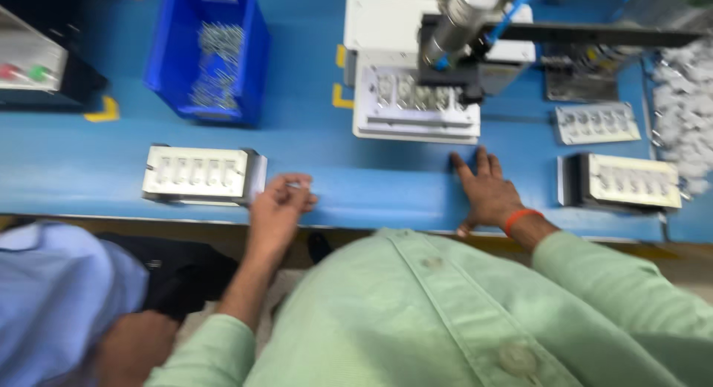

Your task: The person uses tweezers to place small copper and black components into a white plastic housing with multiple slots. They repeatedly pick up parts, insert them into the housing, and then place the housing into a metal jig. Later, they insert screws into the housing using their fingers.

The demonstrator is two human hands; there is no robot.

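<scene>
My left hand (278,209) rests near the blue table's front edge with its fingers curled around a small pale part, just right of a white slotted fixture block (197,174). My right hand (485,190) lies flat and open on the blue table (356,186), fingers spread, an orange band at the wrist. It sits just below the white press fixture (414,99), which carries a row of small metal parts under a metal cylinder head (454,19).
A blue bin (212,53) of small metal parts stands at the back left. Two more white slotted fixtures (631,180) (596,123) lie at the right, beside a heap of white pieces (687,108). A control box with red and green buttons (26,64) sits far left. Another person's arm in a blue sleeve (59,298) is at lower left.
</scene>
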